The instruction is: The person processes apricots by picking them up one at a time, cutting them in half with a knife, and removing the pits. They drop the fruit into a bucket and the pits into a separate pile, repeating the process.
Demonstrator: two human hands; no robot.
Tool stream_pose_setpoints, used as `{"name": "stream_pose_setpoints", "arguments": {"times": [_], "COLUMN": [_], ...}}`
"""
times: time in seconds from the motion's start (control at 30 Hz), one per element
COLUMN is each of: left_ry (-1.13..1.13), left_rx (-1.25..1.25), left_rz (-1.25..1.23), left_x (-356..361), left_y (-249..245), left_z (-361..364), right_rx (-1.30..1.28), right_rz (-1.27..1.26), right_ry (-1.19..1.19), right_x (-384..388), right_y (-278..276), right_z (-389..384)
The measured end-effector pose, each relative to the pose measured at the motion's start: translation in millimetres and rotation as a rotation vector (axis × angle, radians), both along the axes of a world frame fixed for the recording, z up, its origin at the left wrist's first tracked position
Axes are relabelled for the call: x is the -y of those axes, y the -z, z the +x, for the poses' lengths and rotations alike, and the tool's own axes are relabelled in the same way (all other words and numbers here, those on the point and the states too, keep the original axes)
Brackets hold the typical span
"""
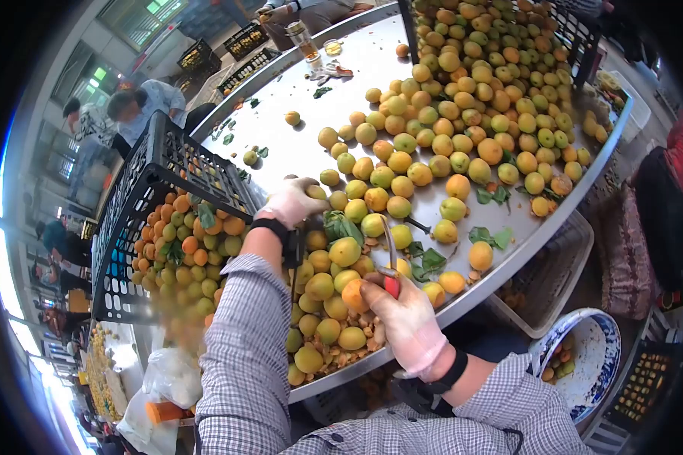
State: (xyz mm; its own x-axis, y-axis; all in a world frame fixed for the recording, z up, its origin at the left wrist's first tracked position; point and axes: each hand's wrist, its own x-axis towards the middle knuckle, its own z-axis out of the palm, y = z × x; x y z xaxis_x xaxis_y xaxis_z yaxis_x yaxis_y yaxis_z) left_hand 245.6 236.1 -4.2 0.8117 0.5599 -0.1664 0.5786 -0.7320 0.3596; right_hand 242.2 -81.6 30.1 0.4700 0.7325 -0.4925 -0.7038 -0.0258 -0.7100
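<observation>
Nearest, the right hand (406, 318) is clenched around a red-handled knife (391, 286), an apricot (354, 296) pinched at its fingertips, above a scatter of pits (363, 335) at the table (303, 152) edge. Further out, the left hand (292, 201) lies curled on loose fruit; whether it grips one I cannot tell. The big heap (470, 98) beyond and the full crate (140, 189) suggest most fruit remains uncut.
</observation>
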Motion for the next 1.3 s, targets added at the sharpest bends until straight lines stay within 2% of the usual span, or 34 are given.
{"name": "stream_pose_setpoints", "arguments": {"times": [0.07,0.17,0.2,0.27,0.3,0.33,0.37,0.4,0.43,0.5,0.53,0.57,0.63,0.67,0.7,0.73,0.77,0.8,0.83,0.9,0.97,1.1,1.17,1.23,1.3], "left_ry": [-0.072,-0.232,-0.178,-0.005,0.103,0.151,0.223,0.423,0.618,0.864,0.860,0.901,0.969,0.762,0.493,0.220,0.069,-0.016,-0.106,-0.247,-0.218,-0.166,-0.158,-0.109,-0.136], "left_rx": [0.225,0.484,0.520,0.681,0.730,0.719,0.732,0.708,0.693,0.674,0.675,0.721,0.879,0.818,0.795,0.833,0.867,0.797,0.722,0.442,0.349,0.118,-0.013,-0.091,-0.027], "left_rz": [-0.203,-0.474,-0.420,-0.520,-0.512,-0.510,-0.670,-0.310,-0.467,-0.520,-0.508,-0.546,-0.552,-0.565,-0.608,-0.788,-0.692,-0.502,-0.312,-0.194,-0.042,0.114,-0.013,-0.034,-0.026], "left_x": [7,64,87,143,175,217,250,283,316,370,370,368,341,315,294,271,238,204,174,133,109,99,90,78,82], "left_y": [-8,-62,-81,-116,-126,-141,-143,-147,-159,-156,-157,-157,-159,-155,-149,-144,-126,-105,-85,-60,-37,-25,-19,-9,-8], "left_z": [-11,-16,-16,-12,-6,-2,5,5,-1,-10,-13,-17,-18,-29,-36,-44,-46,-50,-55,-61,-61,-40,-30,-22,-21], "right_rx": [-0.031,0.004,0.054,0.108,-0.019,-0.170,-0.322,0.411,0.414,0.176,0.092,0.204,0.401,0.721,0.715,0.398,0.083,0.194,0.197,0.301,0.306,0.420,0.444,0.441,0.469], "right_rz": [0.058,0.016,0.003,0.026,0.074,0.240,0.406,0.631,0.642,-0.135,-0.080,-0.021,-0.376,0.105,0.116,0.117,0.115,0.103,0.073,0.060,0.044,0.055,0.053,0.017,0.019], "right_ry": [0.051,0.082,0.099,0.114,0.066,0.179,0.287,0.456,0.441,0.091,0.092,0.245,0.318,0.256,0.258,0.255,0.244,0.266,0.273,0.199,0.158,0.097,0.102,0.073,0.075], "right_x": [-4,-6,-9,-14,-13,-18,-31,-56,-46,-11,-8,-14,-23,1,2,7,11,10,7,4,3,-6,-7,-5,-6], "right_y": [14,21,30,36,38,46,62,116,94,31,38,55,89,107,91,62,43,40,40,35,20,28,26,14,18], "right_z": [-5,-10,-13,-17,-18,-24,-32,-48,-46,-28,-27,-29,-24,-13,-11,-7,-5,-5,-3,-5,-10,-12,-11,-9,-8]}}
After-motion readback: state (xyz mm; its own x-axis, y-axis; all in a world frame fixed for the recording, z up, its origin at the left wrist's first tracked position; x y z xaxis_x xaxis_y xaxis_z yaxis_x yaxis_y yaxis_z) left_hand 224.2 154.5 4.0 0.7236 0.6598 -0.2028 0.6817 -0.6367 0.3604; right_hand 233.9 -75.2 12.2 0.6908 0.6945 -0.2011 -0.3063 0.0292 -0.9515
